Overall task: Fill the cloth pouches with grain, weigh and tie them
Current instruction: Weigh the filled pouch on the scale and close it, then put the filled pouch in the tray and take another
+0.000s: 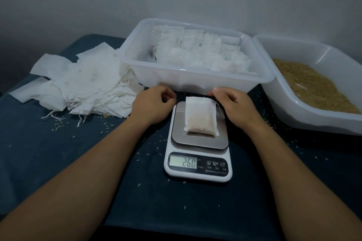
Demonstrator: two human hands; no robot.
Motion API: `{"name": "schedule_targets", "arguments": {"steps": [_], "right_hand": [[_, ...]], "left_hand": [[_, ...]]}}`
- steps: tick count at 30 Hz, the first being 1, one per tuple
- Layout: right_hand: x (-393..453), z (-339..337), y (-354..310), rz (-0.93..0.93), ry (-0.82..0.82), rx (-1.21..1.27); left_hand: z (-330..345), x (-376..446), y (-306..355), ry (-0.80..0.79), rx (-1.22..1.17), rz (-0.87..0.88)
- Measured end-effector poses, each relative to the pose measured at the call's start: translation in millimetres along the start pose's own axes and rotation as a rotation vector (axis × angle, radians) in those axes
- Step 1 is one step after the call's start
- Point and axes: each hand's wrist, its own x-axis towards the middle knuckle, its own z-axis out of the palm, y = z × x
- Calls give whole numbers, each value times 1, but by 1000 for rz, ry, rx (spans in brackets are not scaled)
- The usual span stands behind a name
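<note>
We look down at a white kitchen scale [197, 154] on a dark blue cloth-covered table [58, 152]. A filled cloth pouch [200, 116] lies flat on the scale's steel platform, and its display [183, 162] reads 26.0. Our left hand [151, 103] rests just left of the scale's far end, fingers loosely curled, holding nothing. Our right hand [234, 106] sits at the far right corner of the scale beside the pouch; whether it grips the drawstring we cannot tell. Behind the scale stands a clear tub [195, 82] of filled pouches. Right of the scale is a tub of grain [313, 84]. Left of it lies a heap of empty pouches [82, 82].
</note>
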Motion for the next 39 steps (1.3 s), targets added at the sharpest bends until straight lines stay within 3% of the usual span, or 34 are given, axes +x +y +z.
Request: {"name": "schedule_targets", "arguments": {"steps": [7, 13, 17, 20, 25, 29, 35, 39], "right_hand": [[-5, 1, -18, -76, -82, -97], [-16, -4, -36, -129, -24, -155], [-27, -12, -54, -247, 41, -33], [-29, -11, -63, -169, -24, 137], [-19, -15, -81, -116, -111, 160], [4, -19, -117, -178, -185, 8], [70, -3, -177, -326, -97, -1], [128, 38, -194, -243, 8, 45]], "left_hand": [[1, -2, 0, -9, -6, 10], [1, -4, 0, 0, -5, -2], [2, -5, 1, 14, 5, -17], [1, -5, 2, -4, -5, -21], [-1, -7, 5, -20, -12, -25], [-1, -8, 6, -20, -25, -15], [0, -10, 2, 3, -73, 10], [0, -10, 2, 3, -104, 18]]}}
